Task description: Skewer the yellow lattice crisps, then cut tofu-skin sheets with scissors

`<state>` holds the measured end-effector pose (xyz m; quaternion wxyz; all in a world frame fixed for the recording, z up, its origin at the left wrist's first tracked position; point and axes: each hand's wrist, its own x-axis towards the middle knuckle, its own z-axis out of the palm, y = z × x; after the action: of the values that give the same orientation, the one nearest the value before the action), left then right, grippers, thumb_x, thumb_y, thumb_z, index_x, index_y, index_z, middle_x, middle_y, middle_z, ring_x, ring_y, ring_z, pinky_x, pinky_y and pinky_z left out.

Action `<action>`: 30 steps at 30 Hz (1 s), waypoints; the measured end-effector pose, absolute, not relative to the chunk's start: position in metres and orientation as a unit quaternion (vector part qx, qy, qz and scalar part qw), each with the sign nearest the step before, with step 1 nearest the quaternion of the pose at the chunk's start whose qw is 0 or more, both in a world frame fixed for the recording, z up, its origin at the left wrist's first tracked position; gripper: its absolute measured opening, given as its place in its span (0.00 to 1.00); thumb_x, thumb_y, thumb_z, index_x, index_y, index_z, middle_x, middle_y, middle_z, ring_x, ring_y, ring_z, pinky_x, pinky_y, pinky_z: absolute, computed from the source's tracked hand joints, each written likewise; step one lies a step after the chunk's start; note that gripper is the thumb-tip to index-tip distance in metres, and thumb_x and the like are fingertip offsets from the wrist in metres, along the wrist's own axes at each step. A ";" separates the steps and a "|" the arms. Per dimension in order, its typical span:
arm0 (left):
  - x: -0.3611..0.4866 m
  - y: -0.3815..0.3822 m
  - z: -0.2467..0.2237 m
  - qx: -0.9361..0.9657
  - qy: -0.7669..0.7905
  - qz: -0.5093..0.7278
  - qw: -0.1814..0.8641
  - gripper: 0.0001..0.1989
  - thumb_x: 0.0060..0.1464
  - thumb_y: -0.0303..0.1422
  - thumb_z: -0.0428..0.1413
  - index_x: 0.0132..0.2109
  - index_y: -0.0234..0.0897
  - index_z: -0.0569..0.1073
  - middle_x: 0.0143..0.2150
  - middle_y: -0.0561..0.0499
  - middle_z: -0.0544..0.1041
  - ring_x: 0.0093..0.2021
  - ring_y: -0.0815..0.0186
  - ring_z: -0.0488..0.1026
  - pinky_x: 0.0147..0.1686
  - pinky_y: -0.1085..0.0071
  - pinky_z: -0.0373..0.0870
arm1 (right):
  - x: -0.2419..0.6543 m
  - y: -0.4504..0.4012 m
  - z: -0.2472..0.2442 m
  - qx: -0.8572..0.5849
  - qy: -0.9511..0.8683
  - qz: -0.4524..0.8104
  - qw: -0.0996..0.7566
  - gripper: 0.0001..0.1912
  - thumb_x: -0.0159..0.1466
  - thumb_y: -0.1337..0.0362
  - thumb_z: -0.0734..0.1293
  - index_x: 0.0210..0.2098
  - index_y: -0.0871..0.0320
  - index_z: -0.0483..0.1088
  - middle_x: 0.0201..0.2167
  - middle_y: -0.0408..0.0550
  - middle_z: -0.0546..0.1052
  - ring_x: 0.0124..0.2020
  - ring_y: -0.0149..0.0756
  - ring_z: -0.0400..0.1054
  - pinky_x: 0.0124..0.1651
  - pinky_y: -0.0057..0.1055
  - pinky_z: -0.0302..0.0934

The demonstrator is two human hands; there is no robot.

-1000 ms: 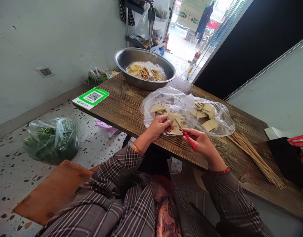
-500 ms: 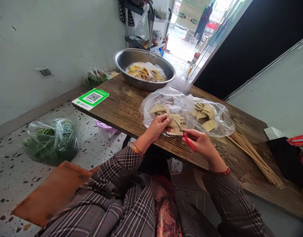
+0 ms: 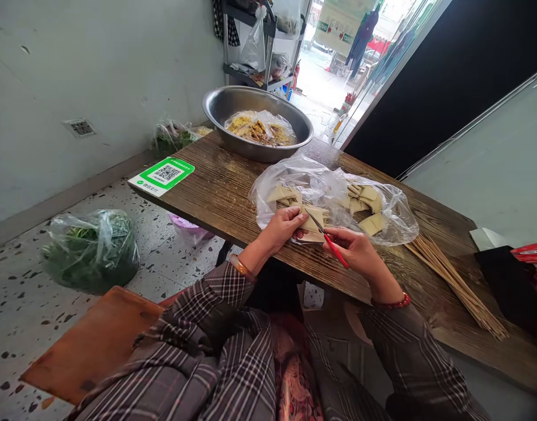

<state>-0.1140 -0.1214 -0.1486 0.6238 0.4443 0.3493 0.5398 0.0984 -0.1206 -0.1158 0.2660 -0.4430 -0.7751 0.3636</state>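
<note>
Between the thumb and fingers of my left hand [image 3: 287, 224] is a thin, pale beige tofu sheet [image 3: 311, 220]. My right hand [image 3: 353, 248] grips red-handled scissors [image 3: 337, 251], whose metal blades lie against that sheet. Just beneath and behind my hands, a clear plastic bag [image 3: 268, 181] is spread on the table with more folded beige pieces [image 3: 286, 194] on it. To the right, a second clear bag [image 3: 402, 219] carries further beige pieces [image 3: 372, 223]. The fingertips of my left hand are partly hidden by the sheet.
A bundle of wooden skewers [image 3: 456, 283] lies right on the wooden table [image 3: 220, 193]. A steel basin [image 3: 263, 153] with yellowish food stands at the far end, near a green QR card [image 3: 163, 175]. A bag of greens [image 3: 90, 251] and an orange-brown stool [image 3: 93, 345] are at left.
The sheet in my left hand has tilted and dropped slightly. The scissors' blades look closer together across it. My right hand has hardly shifted.
</note>
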 end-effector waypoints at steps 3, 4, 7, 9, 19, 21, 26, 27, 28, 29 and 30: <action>-0.114 -0.121 -0.149 0.442 0.350 0.539 0.626 0.19 0.53 0.46 0.61 0.31 0.34 0.67 0.24 0.56 0.70 0.19 0.79 0.66 0.17 0.83 0.58 | 0.101 -0.118 -0.118 -0.440 -0.782 0.354 0.263 0.26 0.57 0.49 0.73 0.48 0.58 0.79 0.31 0.48 0.75 0.30 0.35 0.67 0.34 0.34 0.65; -0.114 -0.121 -0.150 0.442 0.350 0.539 0.626 0.19 0.53 0.45 0.61 0.31 0.34 0.67 0.24 0.56 0.70 0.18 0.79 0.66 0.17 0.83 0.58 | 0.101 -0.117 -0.119 -0.437 -0.784 0.355 0.261 0.26 0.57 0.48 0.73 0.49 0.59 0.78 0.32 0.48 0.75 0.30 0.35 0.67 0.34 0.34 0.65; -0.115 -0.121 -0.149 0.445 0.350 0.540 0.622 0.18 0.54 0.45 0.60 0.31 0.34 0.67 0.23 0.56 0.70 0.17 0.79 0.64 0.17 0.83 0.58 | 0.101 -0.114 -0.117 -0.430 -0.789 0.360 0.250 0.26 0.57 0.48 0.73 0.49 0.58 0.78 0.33 0.49 0.76 0.31 0.36 0.68 0.35 0.34 0.66; -0.115 -0.122 -0.148 0.449 0.350 0.540 0.620 0.17 0.54 0.44 0.59 0.31 0.34 0.68 0.22 0.57 0.69 0.17 0.80 0.63 0.16 0.83 0.58 | 0.098 -0.111 -0.113 -0.429 -0.794 0.357 0.241 0.25 0.57 0.48 0.73 0.47 0.58 0.79 0.34 0.50 0.76 0.31 0.36 0.68 0.35 0.34 0.66; -0.115 -0.121 -0.150 0.435 0.349 0.553 0.618 0.16 0.54 0.44 0.59 0.32 0.34 0.68 0.22 0.57 0.68 0.17 0.79 0.62 0.16 0.83 0.56 | 0.086 -0.099 -0.096 -0.418 -0.795 0.380 0.221 0.21 0.55 0.49 0.74 0.40 0.59 0.81 0.33 0.48 0.77 0.31 0.35 0.68 0.32 0.31 0.65; -0.115 -0.122 -0.149 0.432 0.348 0.558 0.617 0.17 0.53 0.44 0.59 0.31 0.34 0.68 0.22 0.57 0.68 0.17 0.79 0.62 0.16 0.82 0.56 | 0.085 -0.098 -0.097 -0.421 -0.787 0.390 0.227 0.21 0.55 0.49 0.74 0.41 0.59 0.81 0.33 0.49 0.78 0.31 0.35 0.68 0.32 0.32 0.65; -0.114 -0.121 -0.151 0.408 0.354 0.571 0.618 0.17 0.53 0.44 0.61 0.31 0.34 0.67 0.23 0.57 0.69 0.18 0.78 0.63 0.17 0.82 0.57 | 0.081 -0.093 -0.105 -0.464 -0.718 0.429 0.293 0.28 0.53 0.50 0.75 0.48 0.60 0.79 0.28 0.46 0.76 0.24 0.30 0.64 0.25 0.29 0.60; -0.113 -0.119 -0.151 0.388 0.358 0.585 0.615 0.16 0.53 0.43 0.61 0.32 0.34 0.68 0.24 0.56 0.71 0.19 0.78 0.64 0.17 0.81 0.57 | 0.081 -0.093 -0.108 -0.476 -0.696 0.436 0.314 0.29 0.53 0.50 0.75 0.49 0.61 0.78 0.26 0.45 0.75 0.22 0.28 0.62 0.23 0.28 0.58; -0.113 -0.117 -0.152 0.363 0.361 0.605 0.609 0.15 0.54 0.42 0.60 0.33 0.34 0.68 0.25 0.55 0.72 0.19 0.77 0.65 0.18 0.81 0.58 | 0.082 -0.092 -0.111 -0.487 -0.674 0.443 0.335 0.30 0.53 0.50 0.75 0.50 0.61 0.77 0.25 0.43 0.74 0.21 0.27 0.61 0.22 0.27 0.57; -0.113 -0.115 -0.153 0.337 0.364 0.626 0.602 0.14 0.56 0.41 0.59 0.35 0.34 0.69 0.27 0.53 0.74 0.21 0.76 0.67 0.19 0.81 0.60 | 0.083 -0.092 -0.114 -0.496 -0.653 0.447 0.356 0.31 0.52 0.49 0.75 0.50 0.62 0.77 0.24 0.42 0.73 0.20 0.26 0.60 0.22 0.27 0.56; -0.113 -0.113 -0.153 0.313 0.365 0.645 0.594 0.12 0.57 0.39 0.58 0.37 0.33 0.69 0.30 0.51 0.76 0.24 0.75 0.70 0.21 0.81 0.62 | 0.086 -0.092 -0.118 -0.503 -0.634 0.451 0.377 0.32 0.52 0.49 0.75 0.51 0.61 0.77 0.24 0.42 0.73 0.19 0.26 0.60 0.21 0.26 0.55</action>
<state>-0.1130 -0.1133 -0.1531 0.5937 0.3135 0.3646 0.6452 0.0860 -0.0924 -0.1178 0.3769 -0.5029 -0.6335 0.4513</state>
